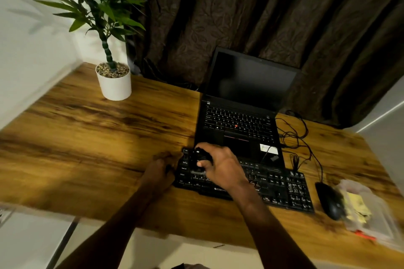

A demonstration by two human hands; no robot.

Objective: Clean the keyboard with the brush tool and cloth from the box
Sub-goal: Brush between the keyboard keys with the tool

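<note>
Dark curtains (pixel 218 17) hang behind a wooden desk (pixel 87 137) where a person is cleaning. The right hand (pixel 220 164) is curled round a small dark brush (pixel 200 159), thumb and fingers wrapped about its body, pressing it down onto the left end of a black keyboard (pixel 279 188). The left hand (pixel 159 172) sits at the keyboard's left edge with fingers bent. Blur hides whether it grips the edge or only rests there.

Just behind the keyboard, touching or nearly so, stands an open laptop (pixel 240 124) with a dark screen. A mouse (pixel 329 201) lies at the keyboard's right end, with loose cables (pixel 293 135) trailing behind it. Beyond the mouse, a clear box (pixel 371 214) sits near the desk's right edge, and the yellow cloth (pixel 356 205) appears to lie inside it, not yet in use. A white plant pot (pixel 114 85) stands well apart at the far left.

The brushing stage looks under way, with the wiping yet to come. A hard stroke could lift a keycap or flick dust onto the laptop's keys so close behind. If the left hand is not bracing, the keyboard could slide toward the mouse and tangle the cables.
</note>
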